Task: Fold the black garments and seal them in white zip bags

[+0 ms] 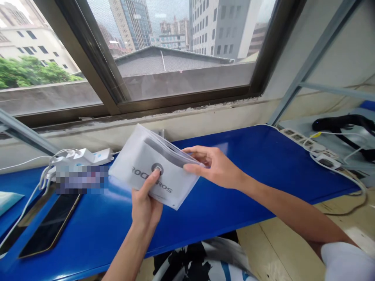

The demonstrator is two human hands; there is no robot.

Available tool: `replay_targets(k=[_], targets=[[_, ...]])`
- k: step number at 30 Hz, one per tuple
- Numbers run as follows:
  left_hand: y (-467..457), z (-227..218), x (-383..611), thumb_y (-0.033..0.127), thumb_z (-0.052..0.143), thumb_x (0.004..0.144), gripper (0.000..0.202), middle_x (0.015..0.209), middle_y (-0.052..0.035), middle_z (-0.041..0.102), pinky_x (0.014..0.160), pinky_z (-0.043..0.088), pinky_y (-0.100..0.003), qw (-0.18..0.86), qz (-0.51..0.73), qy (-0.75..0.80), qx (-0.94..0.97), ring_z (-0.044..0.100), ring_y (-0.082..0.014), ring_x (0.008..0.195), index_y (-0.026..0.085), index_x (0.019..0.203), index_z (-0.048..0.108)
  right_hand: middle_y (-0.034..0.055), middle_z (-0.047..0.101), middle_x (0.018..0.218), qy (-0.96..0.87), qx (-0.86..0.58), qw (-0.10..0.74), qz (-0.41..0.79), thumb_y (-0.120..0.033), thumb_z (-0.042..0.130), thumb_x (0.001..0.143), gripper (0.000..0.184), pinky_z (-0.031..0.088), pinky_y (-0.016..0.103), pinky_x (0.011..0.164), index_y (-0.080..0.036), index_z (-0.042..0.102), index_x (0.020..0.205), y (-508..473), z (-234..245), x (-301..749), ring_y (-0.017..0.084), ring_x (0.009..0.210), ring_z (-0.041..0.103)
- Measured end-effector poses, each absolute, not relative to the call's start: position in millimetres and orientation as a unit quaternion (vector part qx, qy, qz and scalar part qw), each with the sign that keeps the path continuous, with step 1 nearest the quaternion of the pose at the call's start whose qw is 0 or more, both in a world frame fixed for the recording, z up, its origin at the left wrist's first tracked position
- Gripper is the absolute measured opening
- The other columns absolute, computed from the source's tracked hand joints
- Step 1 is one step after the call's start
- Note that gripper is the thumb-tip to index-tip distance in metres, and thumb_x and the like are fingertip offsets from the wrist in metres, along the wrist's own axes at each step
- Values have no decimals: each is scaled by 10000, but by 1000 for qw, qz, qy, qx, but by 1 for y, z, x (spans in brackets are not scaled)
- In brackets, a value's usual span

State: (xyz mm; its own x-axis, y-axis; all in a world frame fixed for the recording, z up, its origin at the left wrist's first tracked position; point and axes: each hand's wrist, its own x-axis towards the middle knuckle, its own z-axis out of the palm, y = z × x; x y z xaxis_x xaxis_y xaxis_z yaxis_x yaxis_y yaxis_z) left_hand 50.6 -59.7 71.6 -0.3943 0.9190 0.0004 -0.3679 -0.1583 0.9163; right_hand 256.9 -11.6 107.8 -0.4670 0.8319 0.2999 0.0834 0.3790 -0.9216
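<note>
A flat white plastic packet (155,168) printed with a grey ROCKBROS logo is held up over the blue table. It looks like a sleeve with several thin layers along its upper edge. My left hand (145,205) grips it from below, with the thumb pressed on the logo. My right hand (212,166) pinches the packet's right corner between thumb and fingers. What lies inside the packet is hidden.
On the blue table (258,156) lie a dark smartphone (49,224), white chargers with cables (84,156) and a blurred patch. A white power strip (304,142) and a black object (342,127) sit at right, below a window frame (181,102).
</note>
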Motion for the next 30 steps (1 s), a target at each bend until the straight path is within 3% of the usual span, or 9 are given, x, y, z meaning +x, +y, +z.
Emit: replay_targets(k=[2, 4, 7, 10, 13, 18, 21, 27, 30], targets=[[-43, 82, 35, 352, 777, 809, 481, 1296, -45, 719, 1009, 575, -398, 432, 704, 441, 349, 617, -315, 1288, 251, 1264, 658, 65, 774, 962, -707, -342, 437, 438, -418, 767, 843, 373, 588, 312, 721, -164, 736, 1114, 0, 115, 261, 214, 852, 733], [-25, 102, 14, 358, 712, 861, 384, 1296, -34, 720, 1062, 535, -444, 384, 716, 407, 417, 611, -295, 1296, 249, 1226, 662, 50, 767, 897, -704, -352, 488, 378, -403, 777, 828, 288, 547, 282, 652, -162, 757, 986, 12, 126, 266, 189, 774, 710], [-6, 145, -4, 290, 742, 847, 349, 1199, 60, 745, 1081, 492, -444, 146, 737, 373, 544, 643, -236, 1223, 288, 1188, 668, 29, 757, 865, -744, -345, 498, 280, -342, 776, 822, 202, 502, 269, 623, -173, 770, 932, 26, 149, 271, 171, 742, 678], [0, 186, 9, 379, 720, 892, 292, 1180, -25, 746, 1019, 496, -433, 23, 513, 395, 762, 677, -257, 1122, 210, 1130, 727, 13, 756, 848, -803, -334, 462, 173, -238, 744, 826, 87, 494, 282, 690, -186, 779, 886, 31, 166, 268, 174, 778, 670], [5, 200, 36, 435, 705, 883, 265, 1027, -70, 776, 908, 509, -392, 12, 303, 384, 872, 705, -261, 992, 192, 961, 780, 16, 763, 875, -816, -320, 463, 130, -210, 708, 850, 76, 505, 306, 758, -191, 776, 878, 29, 169, 260, 183, 816, 678], [16, 185, 48, 297, 645, 892, 179, 713, -15, 745, 758, 499, -307, 15, 330, 425, 843, 639, -155, 634, 218, 814, 785, 11, 737, 866, -780, -313, 513, 172, -291, 753, 859, 131, 527, 286, 735, -193, 741, 945, 35, 157, 254, 172, 824, 682], [19, 181, 41, 258, 654, 886, 164, 696, -12, 733, 782, 513, -310, 13, 385, 441, 811, 642, -159, 670, 192, 799, 777, 0, 715, 857, -745, -311, 551, 212, -323, 731, 893, 191, 539, 255, 705, -199, 711, 1037, 44, 152, 253, 148, 822, 685], [16, 180, 49, 280, 706, 891, 153, 929, -23, 771, 792, 559, -270, 50, 460, 406, 788, 708, -173, 869, 202, 1010, 763, 13, 718, 855, -752, -300, 560, 178, -341, 673, 944, 189, 553, 262, 723, -179, 724, 862, 40, 150, 247, 150, 830, 686], [14, 176, 58, 267, 691, 895, 103, 890, -16, 763, 761, 568, -268, 36, 492, 405, 770, 706, -165, 838, 187, 904, 755, 22, 730, 846, -773, -304, 536, 149, -360, 670, 945, 216, 547, 286, 734, -179, 732, 846, 31, 149, 243, 164, 811, 680]])
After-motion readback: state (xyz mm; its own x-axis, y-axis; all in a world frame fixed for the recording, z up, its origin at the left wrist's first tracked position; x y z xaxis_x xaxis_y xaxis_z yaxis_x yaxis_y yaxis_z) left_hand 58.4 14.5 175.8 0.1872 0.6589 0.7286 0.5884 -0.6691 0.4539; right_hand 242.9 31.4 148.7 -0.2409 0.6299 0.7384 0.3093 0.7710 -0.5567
